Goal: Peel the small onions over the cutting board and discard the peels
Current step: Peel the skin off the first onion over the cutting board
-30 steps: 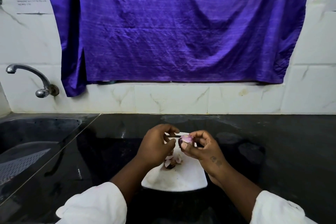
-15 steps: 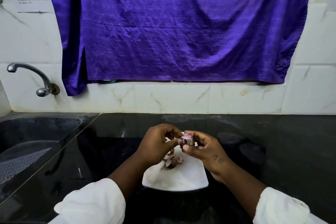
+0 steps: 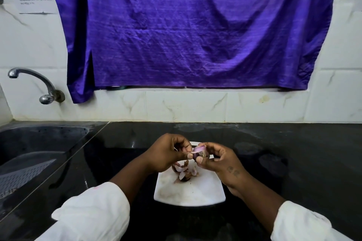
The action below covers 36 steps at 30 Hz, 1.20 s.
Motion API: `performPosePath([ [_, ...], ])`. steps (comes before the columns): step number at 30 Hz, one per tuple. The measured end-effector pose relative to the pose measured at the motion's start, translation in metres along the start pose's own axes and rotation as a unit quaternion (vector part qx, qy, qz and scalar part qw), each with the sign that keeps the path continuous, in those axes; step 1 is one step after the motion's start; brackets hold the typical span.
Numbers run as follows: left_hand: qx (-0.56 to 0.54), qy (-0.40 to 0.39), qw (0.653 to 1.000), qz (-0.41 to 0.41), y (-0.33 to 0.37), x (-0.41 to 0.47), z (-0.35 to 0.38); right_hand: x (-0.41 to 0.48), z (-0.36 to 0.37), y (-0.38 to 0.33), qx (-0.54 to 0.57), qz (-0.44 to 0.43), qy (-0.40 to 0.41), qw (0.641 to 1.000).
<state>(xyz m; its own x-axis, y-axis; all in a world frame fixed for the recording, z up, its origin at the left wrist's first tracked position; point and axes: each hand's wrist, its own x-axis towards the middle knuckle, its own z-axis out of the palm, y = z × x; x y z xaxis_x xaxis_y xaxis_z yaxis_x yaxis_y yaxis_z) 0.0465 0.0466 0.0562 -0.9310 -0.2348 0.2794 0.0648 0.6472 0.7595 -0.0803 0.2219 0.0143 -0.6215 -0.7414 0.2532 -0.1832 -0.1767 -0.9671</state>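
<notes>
A small purple onion [image 3: 200,153] is held above the far end of the white cutting board [image 3: 195,191]. My right hand [image 3: 219,160] grips it between thumb and fingers. My left hand [image 3: 168,152] is right beside it on the left, its thumb and fingertips pinching a flap of the onion's skin. A loose heap of pink and brown peels [image 3: 184,172] lies on the board under my hands. Part of the onion is hidden by my fingers.
The board rests on a black counter [image 3: 284,162]. A dark sink [image 3: 35,154] with a grate sits at the left under a metal tap [image 3: 39,84]. A white tiled wall and a purple cloth [image 3: 195,31] stand behind.
Both hands stayed over the board's far end. My left thumb and fingers closed in on the onion and took hold of its skin; the onion turned a little in my right hand.
</notes>
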Motion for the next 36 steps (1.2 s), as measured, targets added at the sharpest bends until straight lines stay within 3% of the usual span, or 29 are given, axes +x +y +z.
performPosePath([
  [4,-0.012,0.004,1.000,-0.009,-0.005,-0.003,0.006,0.002,-0.002,0.005,0.017,0.015,0.025,0.999],
  [12,-0.022,0.059,0.998,-0.023,-0.013,-0.002,0.004,-0.001,-0.012,-0.001,0.081,0.088,-0.083,0.989],
  [18,-0.036,0.032,0.999,-0.022,-0.015,-0.006,0.004,0.004,-0.014,0.004,0.060,0.093,0.022,0.994],
  [21,-0.053,0.032,0.998,-0.023,-0.017,-0.010,0.005,0.004,-0.013,0.005,0.072,0.098,0.034,0.992],
  [28,-0.079,0.038,0.996,-0.019,-0.022,-0.013,0.006,0.001,-0.010,0.004,0.233,0.155,0.019,0.960],
  [31,-0.083,0.035,0.996,-0.014,-0.021,-0.015,0.007,0.003,-0.010,0.003,0.273,0.161,0.082,0.945],
  [34,-0.037,0.037,0.998,-0.019,-0.025,-0.018,0.007,0.007,-0.013,0.001,0.295,0.168,0.143,0.930],
  [36,0.053,0.029,0.997,-0.037,-0.028,-0.019,0.008,0.006,-0.015,0.000,0.279,0.173,0.139,0.934],
])
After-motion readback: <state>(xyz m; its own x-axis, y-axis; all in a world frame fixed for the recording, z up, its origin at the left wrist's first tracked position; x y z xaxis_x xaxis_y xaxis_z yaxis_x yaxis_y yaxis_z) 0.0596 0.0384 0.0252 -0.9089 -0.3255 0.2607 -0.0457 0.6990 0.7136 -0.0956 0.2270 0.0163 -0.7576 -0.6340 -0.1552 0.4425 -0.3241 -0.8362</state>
